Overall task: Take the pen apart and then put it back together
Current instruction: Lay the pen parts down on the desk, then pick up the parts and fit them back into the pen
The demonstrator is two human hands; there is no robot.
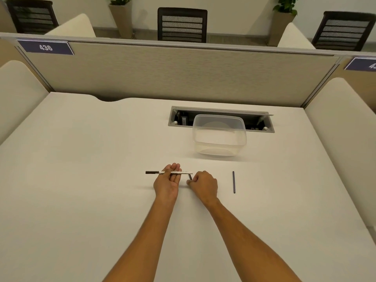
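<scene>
A white pen barrel [184,172] with a dark cap at its left end lies across the fingers of my left hand [167,183], which is palm up and holds it level above the table. Just right of it, my right hand [203,185] pinches a small dark pen piece [190,177] between thumb and fingers, close to the barrel's right end. A thin dark ink refill [233,182] lies alone on the white table [81,180], to the right of my right hand.
An empty clear plastic container [219,135] stands behind the hands, in front of an open cable tray [220,119] set into the table. A grey partition [162,72] closes off the far edge.
</scene>
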